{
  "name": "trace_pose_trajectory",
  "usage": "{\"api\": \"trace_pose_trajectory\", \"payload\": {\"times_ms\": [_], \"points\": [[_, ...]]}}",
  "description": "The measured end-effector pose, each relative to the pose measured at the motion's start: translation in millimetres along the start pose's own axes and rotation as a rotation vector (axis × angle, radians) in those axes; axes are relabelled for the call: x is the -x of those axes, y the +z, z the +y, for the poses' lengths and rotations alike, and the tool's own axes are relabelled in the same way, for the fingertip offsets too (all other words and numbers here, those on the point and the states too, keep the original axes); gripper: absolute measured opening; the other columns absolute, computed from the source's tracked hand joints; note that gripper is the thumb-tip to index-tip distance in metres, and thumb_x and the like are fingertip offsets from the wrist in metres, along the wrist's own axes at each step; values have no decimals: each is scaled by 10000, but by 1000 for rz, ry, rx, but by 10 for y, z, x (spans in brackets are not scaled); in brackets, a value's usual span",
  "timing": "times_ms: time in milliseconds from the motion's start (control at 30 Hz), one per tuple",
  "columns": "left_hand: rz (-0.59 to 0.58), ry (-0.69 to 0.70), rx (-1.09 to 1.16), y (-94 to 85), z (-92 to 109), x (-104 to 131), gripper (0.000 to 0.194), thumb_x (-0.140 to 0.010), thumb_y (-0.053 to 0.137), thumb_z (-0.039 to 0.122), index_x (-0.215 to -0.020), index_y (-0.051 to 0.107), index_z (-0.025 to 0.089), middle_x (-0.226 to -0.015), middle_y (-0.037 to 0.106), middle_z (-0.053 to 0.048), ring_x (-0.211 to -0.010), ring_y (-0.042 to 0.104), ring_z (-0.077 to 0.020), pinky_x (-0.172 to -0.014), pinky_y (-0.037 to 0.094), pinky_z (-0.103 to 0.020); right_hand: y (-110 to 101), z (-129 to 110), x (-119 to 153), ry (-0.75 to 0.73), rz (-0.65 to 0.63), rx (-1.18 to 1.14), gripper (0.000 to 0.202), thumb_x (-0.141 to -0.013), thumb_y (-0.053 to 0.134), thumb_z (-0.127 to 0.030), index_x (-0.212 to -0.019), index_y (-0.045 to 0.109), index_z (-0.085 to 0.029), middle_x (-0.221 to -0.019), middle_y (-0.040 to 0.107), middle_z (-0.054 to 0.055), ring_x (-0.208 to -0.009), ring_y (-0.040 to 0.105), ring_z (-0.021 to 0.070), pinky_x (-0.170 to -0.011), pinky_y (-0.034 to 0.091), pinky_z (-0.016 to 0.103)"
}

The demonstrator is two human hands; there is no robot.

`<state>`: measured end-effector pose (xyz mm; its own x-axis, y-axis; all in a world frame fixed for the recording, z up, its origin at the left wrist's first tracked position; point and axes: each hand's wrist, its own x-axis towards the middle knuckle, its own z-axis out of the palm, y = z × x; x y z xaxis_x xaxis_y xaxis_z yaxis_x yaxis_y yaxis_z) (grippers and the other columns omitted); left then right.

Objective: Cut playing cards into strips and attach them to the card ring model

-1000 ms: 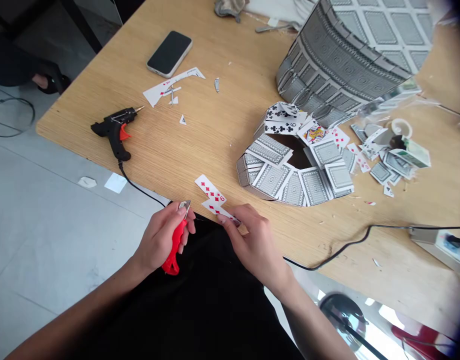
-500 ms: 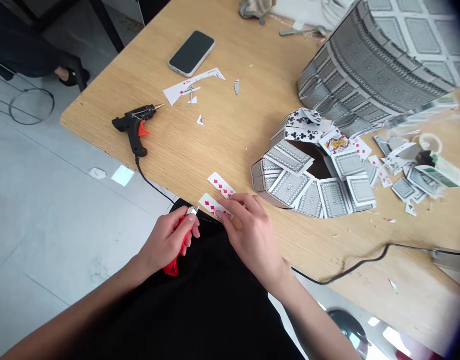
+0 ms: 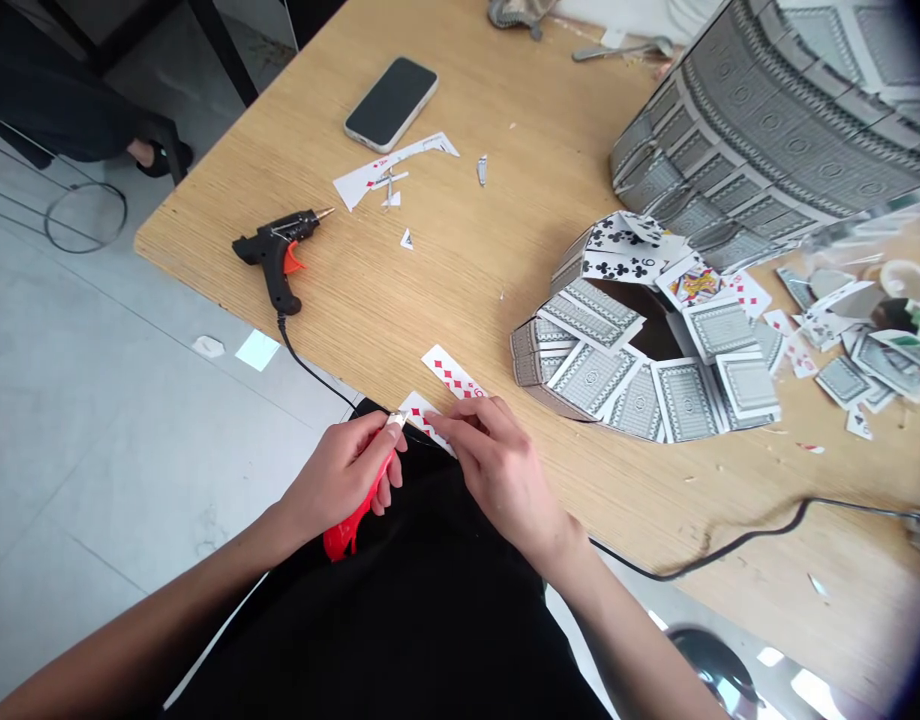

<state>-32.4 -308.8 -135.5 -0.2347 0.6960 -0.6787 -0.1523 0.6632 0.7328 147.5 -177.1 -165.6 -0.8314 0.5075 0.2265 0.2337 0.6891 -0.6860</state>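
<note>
My left hand (image 3: 351, 470) is closed around a red-handled utility knife (image 3: 359, 515). Its pale metal tip touches or lies just over the corner of a cut playing card strip (image 3: 417, 412) with red diamonds, at the table's front edge. With fingers pinched together, my right hand (image 3: 505, 470) grips that strip, covering part of it. Just beyond lies a second diamond card strip (image 3: 449, 370), partly behind my right fingers. A hollow ring-like piece built of playing cards (image 3: 602, 380) stands to the right of my hands.
A black glue gun (image 3: 280, 255) lies at the left, its cord running to the front edge. Behind are a phone (image 3: 392, 103) and paper scraps (image 3: 353, 185). A large card-covered structure (image 3: 730, 130) stands back right, near loose cards (image 3: 842, 385). A black cable (image 3: 730, 550) crosses the front right.
The knife's tip has come right up to the near strip's corner. My right fingers have shifted along the strip, and more of the far strip shows. The view has shifted slightly.
</note>
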Motion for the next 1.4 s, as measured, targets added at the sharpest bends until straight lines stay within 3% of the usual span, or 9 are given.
{"api": "trace_pose_trajectory", "payload": {"times_ms": [400, 733, 1400], "points": [[11, -6, 26, 92, -37, -12, 420, -1090, 514, 581, -943, 608, 198, -657, 659, 20, -455, 616, -132, -416, 534, -233, 7, 44, -29, -31, 15, -1, 295, -1077, 564, -76, -1238, 799, -151, -1080, 691, 111, -972, 634, 215, -870, 585, 348], [-23, -49, 51, 89, -10, -19, 418, -1086, 513, 572, -918, 598, 200, -624, 650, 21, -422, 596, -124, -393, 508, -213, 24, 58, -36, -39, 18, -18, 308, -1087, 548, -84, -1263, 784, -173, -1077, 689, 106, -969, 623, 217, -871, 588, 363], [-28, 3, 12, 233, -116, 20, 443, -1092, 504, 596, -902, 594, 206, -636, 642, 24, -440, 591, -127, -399, 511, -227, 19, 44, -45, -17, 31, -13, 287, -1073, 578, -82, -1226, 807, -165, -1078, 696, 108, -996, 643, 219, -880, 591, 350]]}}
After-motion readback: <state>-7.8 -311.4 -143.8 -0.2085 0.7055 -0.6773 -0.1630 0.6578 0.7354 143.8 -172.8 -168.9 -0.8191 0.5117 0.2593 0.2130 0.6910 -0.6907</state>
